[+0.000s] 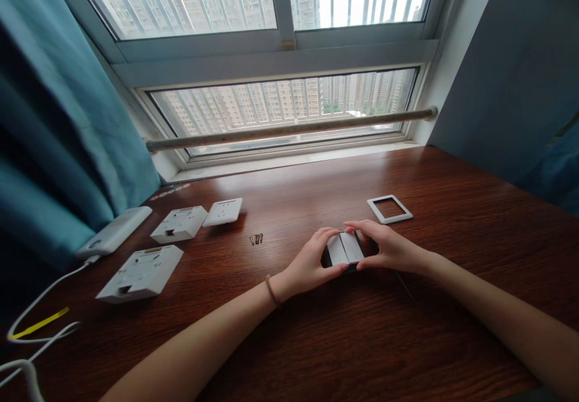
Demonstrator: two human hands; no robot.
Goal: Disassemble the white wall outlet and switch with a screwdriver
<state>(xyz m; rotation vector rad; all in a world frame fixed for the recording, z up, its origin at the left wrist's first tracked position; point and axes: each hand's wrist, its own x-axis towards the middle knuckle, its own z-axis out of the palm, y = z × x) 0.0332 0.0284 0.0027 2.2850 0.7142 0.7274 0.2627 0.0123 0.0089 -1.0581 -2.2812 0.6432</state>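
Between my two hands is a wall switch [345, 248] with two white rockers and a dark frame edge, at or just over the tabletop. My left hand [313, 258] grips its left side, thumb along the near edge and fingers at the far edge. On the other side my right hand [389, 246] holds it in the same way, fingers curled round the far right corner and thumb at the near one. A white square cover frame [371, 203] lies flat beyond my right hand. Several small screws [256, 239] rest to the left of my left hand.
Two white mounting boxes [142, 272] and a white socket panel [224, 212] lie on the left of the brown wooden table [289, 335]. Behind them a white power strip [115, 230] trails a cable with a yellow tie [43, 322]. A blue curtain [67, 100] hangs at the left; a window stands behind.
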